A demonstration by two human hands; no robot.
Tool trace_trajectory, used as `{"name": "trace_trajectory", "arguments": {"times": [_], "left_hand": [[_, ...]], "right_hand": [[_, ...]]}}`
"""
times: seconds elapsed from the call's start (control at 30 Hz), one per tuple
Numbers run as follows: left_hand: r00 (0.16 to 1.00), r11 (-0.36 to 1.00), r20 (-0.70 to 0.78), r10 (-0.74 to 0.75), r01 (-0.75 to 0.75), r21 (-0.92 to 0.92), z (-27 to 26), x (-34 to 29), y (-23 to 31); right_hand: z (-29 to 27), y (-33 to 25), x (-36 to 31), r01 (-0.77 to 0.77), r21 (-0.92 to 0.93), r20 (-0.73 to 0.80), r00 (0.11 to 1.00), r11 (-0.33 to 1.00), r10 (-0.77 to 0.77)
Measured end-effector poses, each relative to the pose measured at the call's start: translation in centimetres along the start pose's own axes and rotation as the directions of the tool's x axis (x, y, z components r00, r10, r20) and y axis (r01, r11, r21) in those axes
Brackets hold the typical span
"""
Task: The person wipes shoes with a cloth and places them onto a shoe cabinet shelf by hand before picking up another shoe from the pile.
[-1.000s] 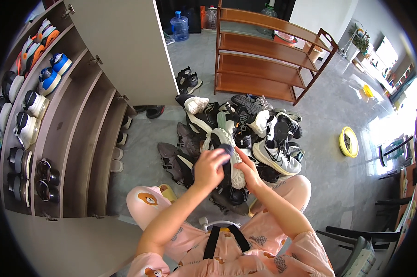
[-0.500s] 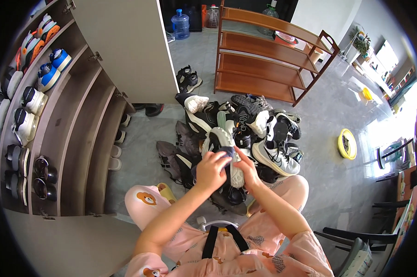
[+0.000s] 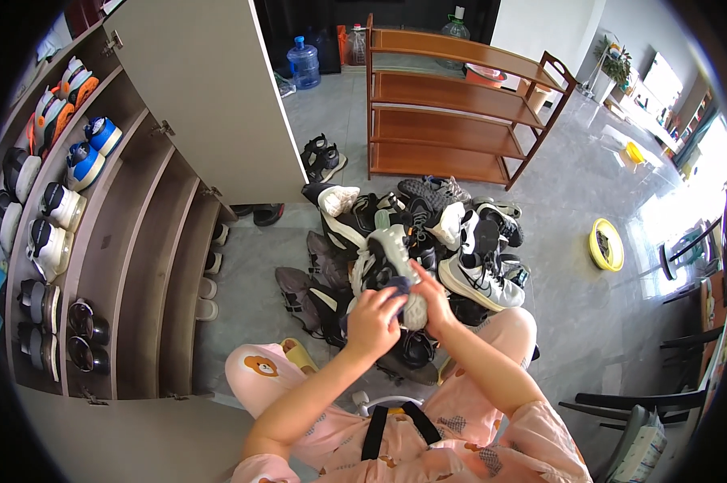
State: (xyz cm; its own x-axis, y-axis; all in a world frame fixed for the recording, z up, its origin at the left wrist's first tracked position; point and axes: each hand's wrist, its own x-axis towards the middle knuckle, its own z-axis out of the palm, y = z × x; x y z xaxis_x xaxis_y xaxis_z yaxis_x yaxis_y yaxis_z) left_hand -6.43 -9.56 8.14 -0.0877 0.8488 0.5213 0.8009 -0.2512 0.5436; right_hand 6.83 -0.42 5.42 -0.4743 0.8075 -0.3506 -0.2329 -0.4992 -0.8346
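Observation:
Over the shoe pile, my right hand [image 3: 433, 304] grips a pale shoe [image 3: 393, 248] by its near end, sole turned up. My left hand [image 3: 373, 320] is closed on a dark blue cloth [image 3: 397, 286], pressed against the middle of that sole. Both hands partly cover the shoe. Beneath and around lies a heap of mostly black, white and grey shoes. A white sneaker [image 3: 492, 283] with a dark lining rests to the right of my hands. Dark grey shoes [image 3: 299, 290] lie to the left.
An open shoe cabinet [image 3: 142, 266] with pairs on its shelves stands at left, its door [image 3: 210, 105] swung out. Behind the heap is a brown wooden rack [image 3: 452, 121]. A yellow basin [image 3: 619, 245] sits on the floor at right, near dark chairs [image 3: 637, 402].
My left hand and the cloth have slid along the sole toward my body. The shoe has tilted a little, and the whole view has shifted slightly.

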Motion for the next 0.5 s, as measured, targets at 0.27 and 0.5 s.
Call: {"name": "trace_trajectory", "arguments": {"times": [0.27, 0.5], "left_hand": [[0.987, 0.99, -0.088, 0.136, -0.138, -0.011, -0.5, 0.4, 0.9], [0.965, 0.956, -0.053, 0.255, -0.244, 0.165, 0.3, -0.4, 0.9]], "right_hand": [[-0.1, -0.9, 0.4, -0.112, 0.409, -0.048, 0.988, 0.905, 0.144], [0.3, -1.9, 0.4, -0.002, 0.475, -0.074, 0.996, 0.88, 0.042]]}}
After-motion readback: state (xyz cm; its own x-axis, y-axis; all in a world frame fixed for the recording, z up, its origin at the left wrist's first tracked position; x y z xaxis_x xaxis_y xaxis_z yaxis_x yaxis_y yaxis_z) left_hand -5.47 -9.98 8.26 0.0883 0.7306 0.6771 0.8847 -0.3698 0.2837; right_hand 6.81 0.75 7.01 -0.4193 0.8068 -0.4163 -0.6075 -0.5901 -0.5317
